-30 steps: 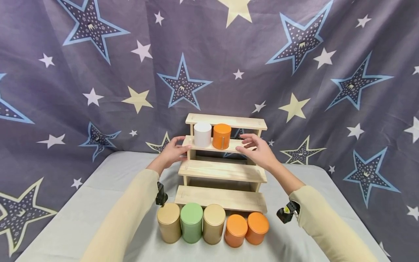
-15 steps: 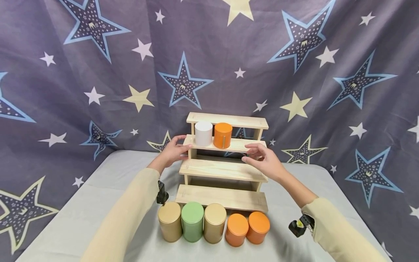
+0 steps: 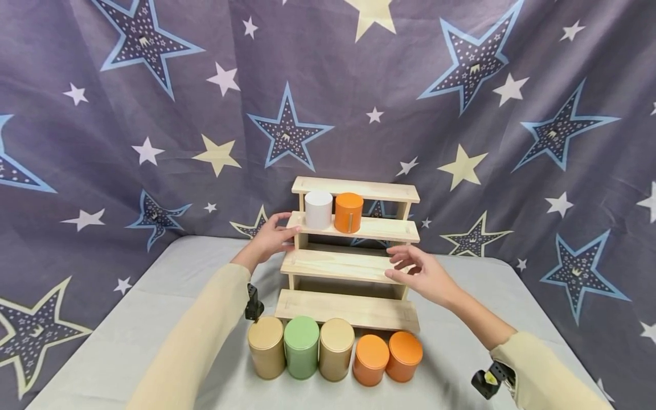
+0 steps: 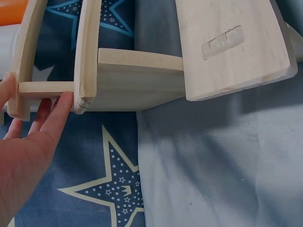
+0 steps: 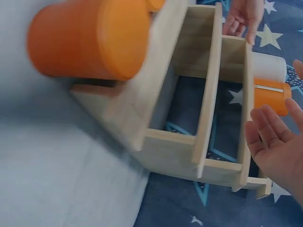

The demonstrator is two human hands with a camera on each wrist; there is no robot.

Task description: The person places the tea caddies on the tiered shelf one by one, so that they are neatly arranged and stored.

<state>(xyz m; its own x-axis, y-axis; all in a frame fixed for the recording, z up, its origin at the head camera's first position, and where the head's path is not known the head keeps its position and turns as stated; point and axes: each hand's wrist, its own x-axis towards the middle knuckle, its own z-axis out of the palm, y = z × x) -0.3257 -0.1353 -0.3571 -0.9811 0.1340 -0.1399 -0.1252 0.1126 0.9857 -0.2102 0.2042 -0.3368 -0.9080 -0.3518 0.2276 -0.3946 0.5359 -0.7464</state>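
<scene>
A four-step wooden display stand (image 3: pixel 348 310) stands against the backdrop. On its third step up sit a white tin (image 3: pixel 318 212) and, just right of it, an orange tin (image 3: pixel 348 214). My left hand (image 3: pixel 269 236) grips the left end of that step; in the left wrist view its fingertips (image 4: pixel 65 101) touch the side panel. Fingers spread and holding nothing, my right hand (image 3: pixel 425 276) hovers before the right end of the second step. In the right wrist view the right palm (image 5: pixel 284 161) appears beside the stand.
In front of the stand is a row of lidded tins: a gold tin (image 3: pixel 266 348), a green tin (image 3: pixel 301 348), another gold tin (image 3: pixel 336 350) and two shorter orange tins (image 3: pixel 370 361). Grey cloth (image 3: pixel 461 353) covers the table. A star-patterned curtain (image 3: pixel 179 131) hangs behind.
My right hand has moved away from beside the upper orange tin, down and to the right. The left hand keeps its place on the stand, and the tins stand where they were.
</scene>
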